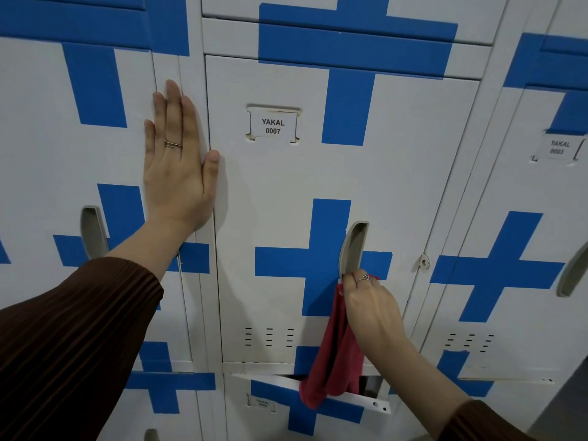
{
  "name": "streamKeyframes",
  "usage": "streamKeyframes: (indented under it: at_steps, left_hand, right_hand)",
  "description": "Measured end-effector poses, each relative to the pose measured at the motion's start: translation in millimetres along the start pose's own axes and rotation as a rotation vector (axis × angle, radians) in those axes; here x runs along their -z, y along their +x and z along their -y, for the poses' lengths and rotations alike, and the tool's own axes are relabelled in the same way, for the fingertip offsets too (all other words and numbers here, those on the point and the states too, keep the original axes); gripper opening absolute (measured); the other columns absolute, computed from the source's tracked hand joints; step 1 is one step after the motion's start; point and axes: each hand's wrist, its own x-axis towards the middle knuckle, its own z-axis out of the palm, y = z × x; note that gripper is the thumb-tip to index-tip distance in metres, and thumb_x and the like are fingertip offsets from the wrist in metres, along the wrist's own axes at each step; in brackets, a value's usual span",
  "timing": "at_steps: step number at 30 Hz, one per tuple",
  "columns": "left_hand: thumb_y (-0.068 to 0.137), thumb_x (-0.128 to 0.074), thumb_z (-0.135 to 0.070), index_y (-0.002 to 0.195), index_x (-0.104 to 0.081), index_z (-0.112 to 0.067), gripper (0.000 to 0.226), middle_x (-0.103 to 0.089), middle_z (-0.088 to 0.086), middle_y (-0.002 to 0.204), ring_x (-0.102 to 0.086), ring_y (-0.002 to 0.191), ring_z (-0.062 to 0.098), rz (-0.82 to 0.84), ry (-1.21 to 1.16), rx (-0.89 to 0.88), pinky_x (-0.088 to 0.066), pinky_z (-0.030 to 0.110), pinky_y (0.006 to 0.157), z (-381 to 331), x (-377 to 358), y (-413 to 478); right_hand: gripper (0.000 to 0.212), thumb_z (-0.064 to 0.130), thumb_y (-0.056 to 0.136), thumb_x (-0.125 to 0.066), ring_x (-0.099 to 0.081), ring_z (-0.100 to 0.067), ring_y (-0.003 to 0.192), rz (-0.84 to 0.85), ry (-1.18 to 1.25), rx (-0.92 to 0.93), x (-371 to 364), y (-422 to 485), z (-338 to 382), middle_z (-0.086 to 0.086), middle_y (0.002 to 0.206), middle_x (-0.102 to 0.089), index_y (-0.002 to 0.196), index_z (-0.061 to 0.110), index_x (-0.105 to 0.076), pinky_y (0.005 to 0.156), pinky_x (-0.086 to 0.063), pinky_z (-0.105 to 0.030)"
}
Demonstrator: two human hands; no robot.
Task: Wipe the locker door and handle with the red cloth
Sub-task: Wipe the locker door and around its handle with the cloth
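Where one red cloth (pixel 335 354) hangs — right hand (pixel 370 302) grips.

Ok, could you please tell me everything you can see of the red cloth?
The red cloth is a plain, soft-looking fabric with no pattern. Its top is bunched and pinched by the right hand at the lower end of the grey handle on the locker door labelled YAKAL 0007; a little red shows past the fingers. The rest hangs loose in long vertical folds down the door, and its rounded lower end overlaps the bent top edge of the lower locker door.
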Motion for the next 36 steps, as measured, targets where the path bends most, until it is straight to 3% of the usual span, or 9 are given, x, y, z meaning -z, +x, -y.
streamKeyframes:
  at_steps: [8,12,15,22,26,30,33,35,36]
  left_hand:
    - [0.097,-0.021,-0.031,0.146,-0.007,0.003,0.061,-0.007,0.026,0.153,-0.002,0.142,0.036,-0.002,-0.003,-0.002,0.005,0.036,0.116,0.0,-0.4,0.4]
    - [0.097,-0.02,-0.032,0.146,-0.007,0.004,0.061,-0.007,0.026,0.153,-0.002,0.142,0.036,-0.003,-0.005,-0.004,0.005,0.035,0.116,0.1,-0.4,0.3]
    - [0.097,-0.019,-0.033,0.146,-0.008,0.003,0.062,-0.007,0.026,0.153,-0.002,0.142,0.035,-0.002,-0.013,-0.002,0.004,0.036,0.116,0.1,-0.7,0.3]
    - [0.097,-0.018,-0.034,0.146,-0.008,0.004,0.062,-0.007,0.026,0.153,-0.002,0.142,0.035,-0.009,-0.017,-0.005,0.003,0.037,0.116,1.1,-1.3,0.8]
    - [0.097,-0.018,-0.033,0.145,-0.009,0.004,0.062,-0.008,0.026,0.152,-0.002,0.141,0.035,-0.007,-0.016,0.0,0.003,0.037,0.116,0.1,-0.7,0.8]
    - [0.097,-0.019,-0.032,0.145,-0.008,0.004,0.061,-0.008,0.027,0.152,-0.002,0.141,0.035,-0.01,-0.023,-0.004,0.004,0.037,0.116,0.1,-0.4,1.1]
    - [0.097,-0.02,-0.031,0.145,-0.008,0.004,0.061,-0.008,0.027,0.152,-0.002,0.141,0.035,0.0,-0.029,0.007,0.004,0.036,0.116,0.0,0.2,1.2]
    - [0.097,-0.02,-0.031,0.145,-0.008,0.004,0.061,-0.007,0.026,0.152,-0.001,0.141,0.035,-0.014,-0.035,-0.005,0.005,0.035,0.116,-0.4,0.5,1.4]
    - [0.097,-0.02,-0.031,0.145,-0.008,0.004,0.061,-0.007,0.026,0.152,-0.001,0.141,0.035,-0.001,-0.034,-0.005,0.005,0.035,0.116,0.9,0.6,2.1]
  right_hand:
    - [0.032,0.002,0.054,-0.087,-0.052,-0.017,0.044,-0.024,0.213,-0.084,-13.5,-5.8,-10.8,-0.003,0.062,-0.055,0.074,0.008,-0.062,0.033,-0.033,-0.02]
    - [0.012,0.011,0.075,-0.074,-0.053,-0.021,0.048,-0.046,0.306,-0.147,-8.2,-7.3,-8.8,-0.006,0.068,-0.057,0.08,0.006,-0.064,0.037,-0.034,-0.025]
    - [0.01,0.017,0.086,-0.062,-0.051,-0.019,0.06,-0.015,0.395,-0.214,-4.6,-7.4,-9.2,-0.004,0.075,-0.055,0.086,0.007,-0.063,0.048,-0.035,-0.024]
    - [0.023,0.003,0.081,-0.064,-0.049,-0.012,0.08,-0.014,0.674,-0.445,16.4,6.8,-10.2,0.001,0.085,-0.053,0.1,0.016,-0.069,0.066,-0.033,-0.001]
    - [0.029,0.005,0.076,-0.071,-0.056,-0.017,0.081,0.025,0.738,-0.537,13.7,7.5,-1.4,-0.005,0.085,-0.061,0.103,0.016,-0.069,0.08,-0.046,-0.025]
    - [0.039,0.001,0.073,-0.072,-0.051,-0.018,0.088,-0.022,0.728,-0.548,9.9,3.1,8.9,-0.002,0.091,-0.051,0.111,0.011,-0.065,0.066,-0.028,-0.003]
    - [0.042,0.003,0.076,-0.071,-0.045,-0.009,0.086,-0.039,0.768,-0.548,8.1,0.3,17.1,-0.002,0.1,-0.042,0.115,0.008,-0.06,0.066,-0.023,0.01]
    - [0.029,0.006,0.081,-0.066,-0.045,-0.008,0.079,-0.087,0.823,-0.543,6.8,-1.1,19.8,-0.002,0.099,-0.042,0.109,0.006,-0.061,0.068,-0.031,0.004]
    - [0.021,0.009,0.083,-0.063,-0.046,-0.012,0.079,-0.116,0.818,-0.525,5.4,-2.8,20.1,-0.001,0.097,-0.043,0.104,0.006,-0.062,0.07,-0.037,-0.005]
